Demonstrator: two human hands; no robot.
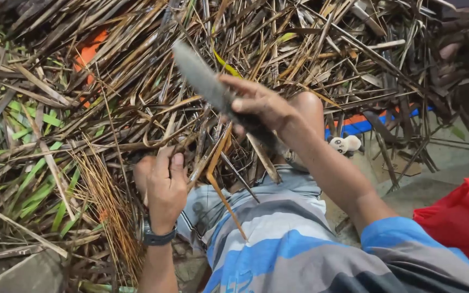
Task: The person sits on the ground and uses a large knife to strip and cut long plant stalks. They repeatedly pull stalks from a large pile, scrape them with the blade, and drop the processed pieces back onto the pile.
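From my feed, the right hand [264,106] is curled tight around the handle of a long grey blade [204,81], which angles up and to the left over a heap of dry brown leaf strips [137,97]. The left hand [165,187], a dark watch [158,237] on its wrist, is closed on a thin dry strip [221,157] that bends down across the striped shorts [256,239]; motion blur makes it hard to say whether it pinches one strip or several. Green leaves [28,179] lie at the left edge, a red bag [462,217] at the right.
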